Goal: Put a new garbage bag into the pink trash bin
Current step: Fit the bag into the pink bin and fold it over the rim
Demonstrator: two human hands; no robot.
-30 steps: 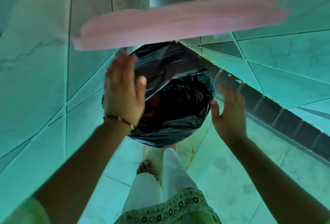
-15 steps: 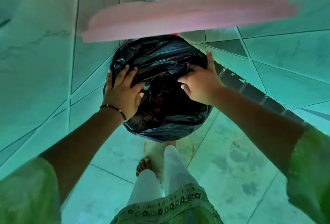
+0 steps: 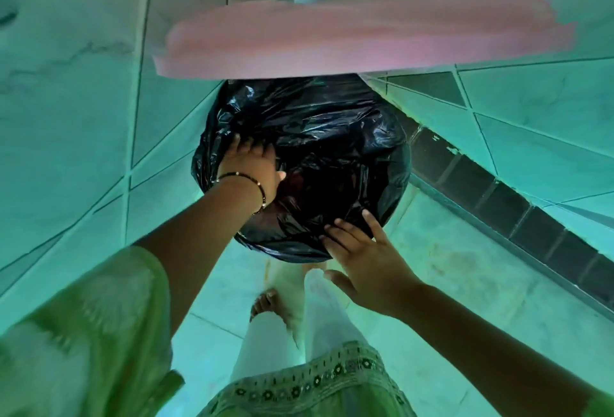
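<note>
A black garbage bag (image 3: 332,137) covers the round mouth of the bin on the floor, its plastic folded over the rim so the bin's body is hidden. The bin's pink lid (image 3: 358,37) stands raised above and behind the bag. My left hand (image 3: 252,167), with a bead bracelet at the wrist, presses into the plastic at the left rim. My right hand (image 3: 362,260) rests its spread fingertips on the bag at the near right rim.
The bin stands in a corner between two tiled walls (image 3: 83,101), with a dark tile skirting (image 3: 498,197) along the right. My bare foot (image 3: 272,307) and white trouser legs are just in front of the bin on the tiled floor.
My left hand slid further along the left rim of the bag. My right hand came off the far right rim and moved down to the near right edge.
</note>
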